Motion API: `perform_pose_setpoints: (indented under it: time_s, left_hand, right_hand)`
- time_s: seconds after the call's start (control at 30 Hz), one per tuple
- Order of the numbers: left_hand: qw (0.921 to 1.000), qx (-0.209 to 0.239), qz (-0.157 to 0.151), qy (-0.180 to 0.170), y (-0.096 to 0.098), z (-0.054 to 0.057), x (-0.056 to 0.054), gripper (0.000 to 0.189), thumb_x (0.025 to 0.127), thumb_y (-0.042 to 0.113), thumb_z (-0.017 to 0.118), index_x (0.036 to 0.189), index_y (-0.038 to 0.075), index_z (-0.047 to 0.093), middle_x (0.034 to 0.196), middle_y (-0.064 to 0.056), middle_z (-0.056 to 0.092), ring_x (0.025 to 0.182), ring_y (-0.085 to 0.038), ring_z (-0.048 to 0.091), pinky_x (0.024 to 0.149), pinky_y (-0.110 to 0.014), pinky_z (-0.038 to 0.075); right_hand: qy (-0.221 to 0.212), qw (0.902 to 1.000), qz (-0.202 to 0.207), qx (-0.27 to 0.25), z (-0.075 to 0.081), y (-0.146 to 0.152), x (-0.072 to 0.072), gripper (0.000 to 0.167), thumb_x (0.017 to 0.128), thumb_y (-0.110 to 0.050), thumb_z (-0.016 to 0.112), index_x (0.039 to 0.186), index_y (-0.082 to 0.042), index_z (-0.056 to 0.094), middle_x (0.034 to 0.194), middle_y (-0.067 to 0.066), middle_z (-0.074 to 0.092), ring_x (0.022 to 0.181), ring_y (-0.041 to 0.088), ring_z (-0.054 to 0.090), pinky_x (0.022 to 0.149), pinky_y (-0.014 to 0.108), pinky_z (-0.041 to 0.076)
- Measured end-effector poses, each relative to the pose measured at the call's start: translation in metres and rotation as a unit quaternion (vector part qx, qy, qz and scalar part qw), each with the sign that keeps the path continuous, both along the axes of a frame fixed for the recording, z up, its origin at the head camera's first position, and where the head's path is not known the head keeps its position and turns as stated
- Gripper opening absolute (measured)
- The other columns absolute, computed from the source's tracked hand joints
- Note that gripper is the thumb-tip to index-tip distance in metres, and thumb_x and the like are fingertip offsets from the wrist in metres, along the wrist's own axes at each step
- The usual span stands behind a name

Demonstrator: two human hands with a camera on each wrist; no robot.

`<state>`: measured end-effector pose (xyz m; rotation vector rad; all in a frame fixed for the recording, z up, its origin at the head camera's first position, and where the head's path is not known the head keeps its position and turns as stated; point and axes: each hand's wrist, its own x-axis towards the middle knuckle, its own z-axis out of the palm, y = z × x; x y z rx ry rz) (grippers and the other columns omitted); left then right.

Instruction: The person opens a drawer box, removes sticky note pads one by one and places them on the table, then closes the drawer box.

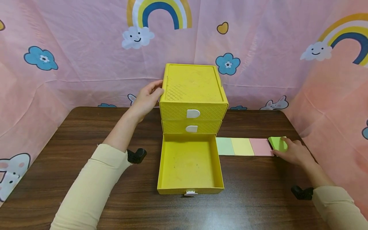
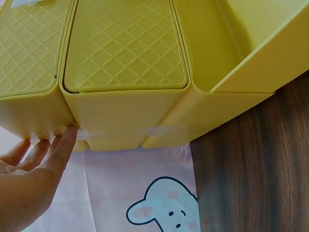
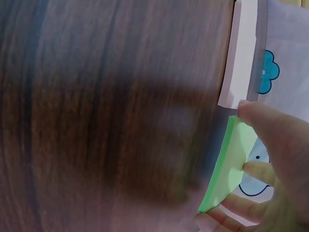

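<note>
A yellow three-drawer box (image 1: 194, 83) stands on the table, its bottom drawer (image 1: 189, 163) pulled out and the upper two closed. My left hand (image 1: 145, 101) rests on the box's upper left side; in the left wrist view its extended fingers (image 2: 60, 152) lie against the side wall. Over at the right, my right hand (image 1: 296, 154) pinches a bright green sticky note pad (image 3: 229, 164) by its edges, thumb at one end and fingertips at the other. The pad is tilted and sits beside a pink sticky note pad (image 1: 261, 147).
A mint pad (image 1: 225, 146) and a pale yellow pad (image 1: 243, 147) continue the row from the pink one toward the box. The dark wooden table (image 1: 253, 191) backs onto a pink patterned cloth (image 1: 95, 57). White tabs (image 1: 193, 113) mark the drawer fronts.
</note>
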<state>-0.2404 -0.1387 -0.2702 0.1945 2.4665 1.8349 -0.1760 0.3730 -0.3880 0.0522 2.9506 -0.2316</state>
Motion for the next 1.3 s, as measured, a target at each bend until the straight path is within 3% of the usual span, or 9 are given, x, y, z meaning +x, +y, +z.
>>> perform_pose_setpoints:
  time_s: [0.3, 0.63, 1.03, 1.3]
  left_hand:
    - [1.0, 0.005, -0.007, -0.002, 0.0, -0.001, 0.0, 0.049, 0.095, 0.027, 0.042, 0.144, 0.019, 0.033, 0.138, -0.005, 0.044, 0.113, -0.018, 0.048, 0.094, -0.036, 0.044]
    - [1.0, 0.005, -0.008, 0.0, 0.0, 0.0, 0.001, 0.05, 0.095, 0.027, 0.042, 0.144, 0.019, 0.033, 0.139, -0.004, 0.042, 0.117, -0.017, 0.046, 0.097, -0.037, 0.042]
    - [0.9999, 0.013, -0.004, 0.002, 0.0, 0.0, 0.001, 0.05, 0.095, 0.026, 0.043, 0.143, 0.018, 0.034, 0.139, -0.004, 0.043, 0.117, -0.017, 0.046, 0.097, -0.037, 0.043]
    - [0.9997, 0.023, 0.0, 0.002, 0.001, 0.0, 0.001, 0.05, 0.094, 0.024, 0.044, 0.143, 0.017, 0.035, 0.139, -0.004, 0.044, 0.118, -0.017, 0.046, 0.096, -0.036, 0.043]
  right_hand:
    - [0.008, 1.0, -0.002, 0.004, -0.003, 0.001, 0.0, 0.081, 0.083, -0.052, 0.057, 0.127, 0.012, 0.034, 0.106, 0.046, 0.038, 0.079, 0.046, 0.049, 0.062, 0.051, 0.045]
    - [-0.004, 0.9999, -0.01, 0.007, -0.005, 0.003, -0.002, 0.084, 0.084, -0.057, 0.053, 0.128, 0.011, 0.033, 0.108, 0.046, 0.037, 0.082, 0.05, 0.048, 0.064, 0.054, 0.044]
    - [0.017, 0.9996, 0.016, 0.016, -0.007, 0.003, -0.001, 0.078, 0.085, -0.054, 0.053, 0.123, 0.013, 0.041, 0.109, 0.047, 0.042, 0.095, 0.06, 0.045, 0.072, 0.061, 0.042]
    - [0.013, 0.9998, 0.01, 0.008, -0.011, 0.006, -0.002, 0.087, 0.081, -0.066, 0.048, 0.123, 0.01, 0.041, 0.112, 0.047, 0.038, 0.097, 0.063, 0.041, 0.073, 0.064, 0.04]
